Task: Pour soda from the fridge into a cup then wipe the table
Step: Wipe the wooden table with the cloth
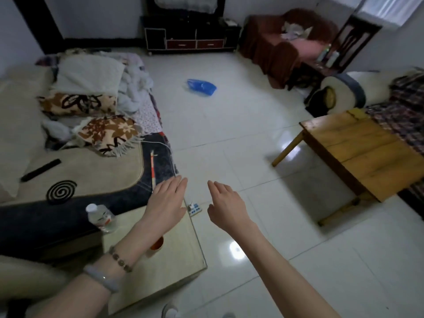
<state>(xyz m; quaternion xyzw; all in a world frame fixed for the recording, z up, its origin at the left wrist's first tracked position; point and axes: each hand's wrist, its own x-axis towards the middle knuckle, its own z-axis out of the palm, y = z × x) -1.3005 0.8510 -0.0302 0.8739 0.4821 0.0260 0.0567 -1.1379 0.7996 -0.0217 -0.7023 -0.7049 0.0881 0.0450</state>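
Both hands out in front, palms down, holding nothing. Left hand (167, 203) spread flat, fingers straight and close together, hovering over the far corner of the low counter (169, 269); no contact visible. Right hand (226, 207) loosely open, fingers slightly drooped, thumb apart, above the tiled floor (229, 134) just beside that counter.

No soda and no fridge anywhere in view; not yet fetched, by the look of it. Cup (157, 245) on the low counter, orange-brown at the rim, mostly hidden behind the left forearm; full or not, impossible to tell. Clear bottle (101, 218) with a white cap standing at the counter's far left corner, apart from the cup. Wooden counter (367, 152) off to the right, well apart from both hands.

Likely handling: soda straight from a fridge probably cold, perhaps damp and slippery, heavy if full. Best gripped round the middle of the body with a full wrap, other hand for the cap. Cup small and light, probably thin-walled, easy to tip or crush. Best steadied low on the wall with a gentle pinch while pouring.
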